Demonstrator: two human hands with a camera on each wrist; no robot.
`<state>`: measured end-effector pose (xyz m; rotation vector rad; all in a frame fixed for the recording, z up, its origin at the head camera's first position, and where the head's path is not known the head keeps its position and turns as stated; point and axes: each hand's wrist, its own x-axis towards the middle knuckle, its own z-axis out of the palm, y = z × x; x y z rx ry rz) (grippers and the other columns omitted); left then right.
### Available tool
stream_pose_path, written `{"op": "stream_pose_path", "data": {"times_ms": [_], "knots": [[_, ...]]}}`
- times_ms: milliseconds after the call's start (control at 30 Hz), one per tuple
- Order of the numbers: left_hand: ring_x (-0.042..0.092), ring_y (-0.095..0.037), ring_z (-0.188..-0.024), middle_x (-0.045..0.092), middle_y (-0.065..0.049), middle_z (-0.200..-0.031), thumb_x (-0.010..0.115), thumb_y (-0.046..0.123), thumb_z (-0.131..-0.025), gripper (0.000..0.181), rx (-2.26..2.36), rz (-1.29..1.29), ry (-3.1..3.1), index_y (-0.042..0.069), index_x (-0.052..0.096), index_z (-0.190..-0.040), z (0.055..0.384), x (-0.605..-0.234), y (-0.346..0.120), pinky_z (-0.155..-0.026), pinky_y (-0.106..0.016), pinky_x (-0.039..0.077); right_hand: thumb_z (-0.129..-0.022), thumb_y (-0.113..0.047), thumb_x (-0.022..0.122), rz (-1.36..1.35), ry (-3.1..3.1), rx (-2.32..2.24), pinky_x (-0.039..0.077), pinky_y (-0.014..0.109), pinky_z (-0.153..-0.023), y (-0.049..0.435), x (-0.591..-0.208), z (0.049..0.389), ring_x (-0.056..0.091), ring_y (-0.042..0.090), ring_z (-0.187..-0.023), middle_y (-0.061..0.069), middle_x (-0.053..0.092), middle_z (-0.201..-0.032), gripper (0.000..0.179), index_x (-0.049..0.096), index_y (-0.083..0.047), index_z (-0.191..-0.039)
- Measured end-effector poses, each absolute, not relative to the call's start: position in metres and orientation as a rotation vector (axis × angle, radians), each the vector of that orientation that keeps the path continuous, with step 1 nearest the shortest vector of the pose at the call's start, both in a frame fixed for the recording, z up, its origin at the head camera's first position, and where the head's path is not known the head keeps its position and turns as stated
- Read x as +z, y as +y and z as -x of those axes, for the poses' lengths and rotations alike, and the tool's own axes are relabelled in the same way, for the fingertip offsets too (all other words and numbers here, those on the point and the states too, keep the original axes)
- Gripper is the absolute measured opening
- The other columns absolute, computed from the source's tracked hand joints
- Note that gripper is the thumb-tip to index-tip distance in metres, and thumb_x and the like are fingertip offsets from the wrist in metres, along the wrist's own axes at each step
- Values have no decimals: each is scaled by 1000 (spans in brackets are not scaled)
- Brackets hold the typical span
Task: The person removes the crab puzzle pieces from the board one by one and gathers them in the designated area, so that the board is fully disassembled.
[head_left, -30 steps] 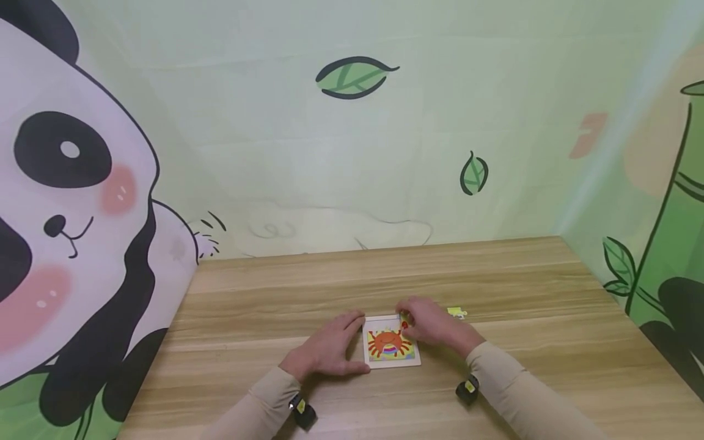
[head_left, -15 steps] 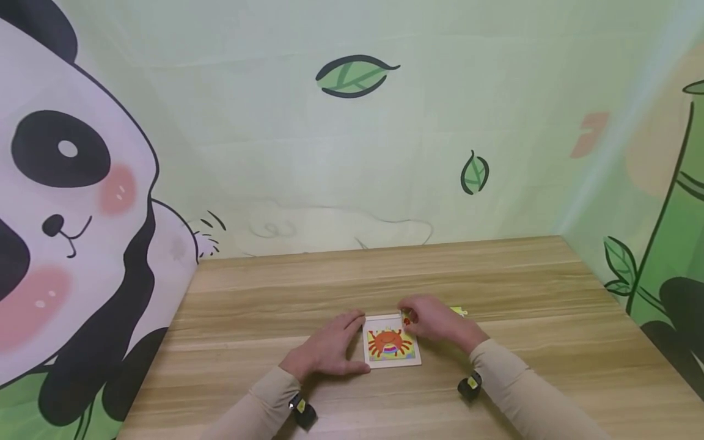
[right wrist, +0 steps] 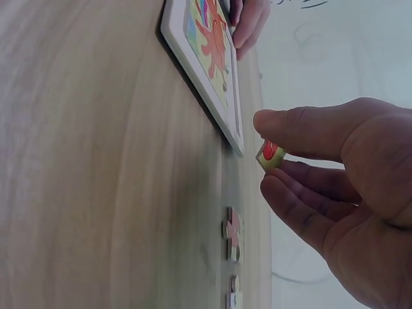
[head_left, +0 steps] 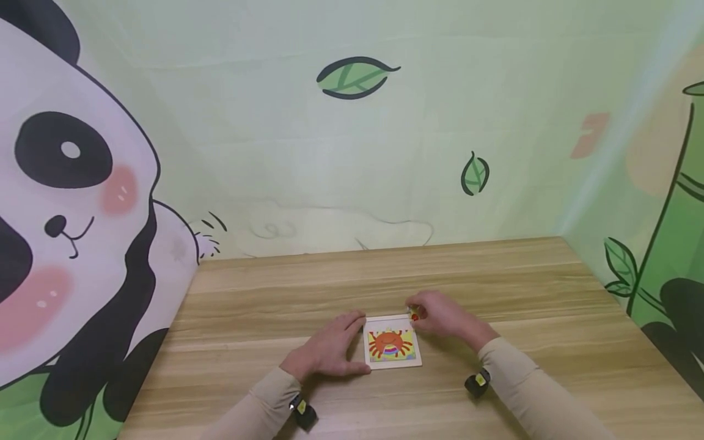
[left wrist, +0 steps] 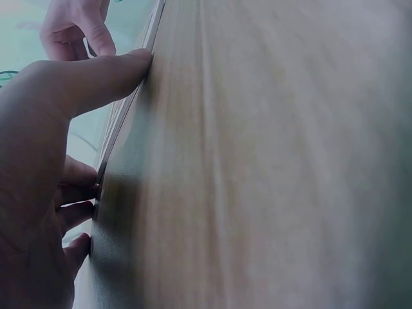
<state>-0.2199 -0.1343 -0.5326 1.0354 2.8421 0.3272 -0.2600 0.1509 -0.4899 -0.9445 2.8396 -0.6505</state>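
Observation:
A square white puzzle frame (head_left: 393,366) lies on the table with an orange crab picture (head_left: 389,345) in it; a bare white strip shows along its far side. My left hand (head_left: 330,346) rests at the frame's left side, thumb by the near corner and fingertips by the far corner. Beyond the far right corner, my right hand (head_left: 442,316) pinches a small yellow and red puzzle piece (right wrist: 271,152) between thumb and fingers. The right wrist view has this piece raised off the table, partly hidden by the thumb.
Two loose puzzle pieces, one nearer (right wrist: 232,234) and one farther down (right wrist: 233,293), lie on the table in the right wrist view. The wooden table (head_left: 247,293) meets a wall (head_left: 264,153) printed with a panda and leaves.
My right hand has moved right with the puzzle piece, from over the frame to past its far right corner. It now covers the loose yellow piece seen earlier. The left hand stays put.

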Motion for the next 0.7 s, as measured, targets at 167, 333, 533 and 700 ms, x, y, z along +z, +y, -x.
{"op": "stream_pose_path", "data": {"times_ms": [167,333,533,700], "knots": [[30,-28,-145,29,-12,-157,64,67,-78,101,361,-1036,2837,4,32,-150,219,-531,-134,-120,-43,27,-81,-17,78,996,2854,-641,51,23,-67,160,-488,261,58,12,-80,4,67,-96,42,67,-1,-118],[30,-28,-145,29,-12,-158,64,67,-78,101,357,-1037,2836,4,32,-150,218,-531,-134,-120,-43,27,-81,-19,78,982,2875,-644,55,30,-73,168,-486,259,62,18,-85,11,67,-106,46,66,0,-121],[30,-28,-145,29,-12,-158,63,68,-78,101,348,-1039,2841,4,32,-150,218,-531,-134,-120,-43,27,-81,-19,77,982,2918,-608,57,39,-78,176,-485,259,64,23,-90,16,67,-110,44,67,-1,-120],[30,-28,-145,29,-12,-158,63,68,-79,101,339,-1041,2844,4,31,-151,219,-531,-134,-120,-42,27,-81,-19,78,945,2932,-620,57,42,-81,181,-483,259,64,25,-93,17,67,-113,43,68,-1,-119]]}}
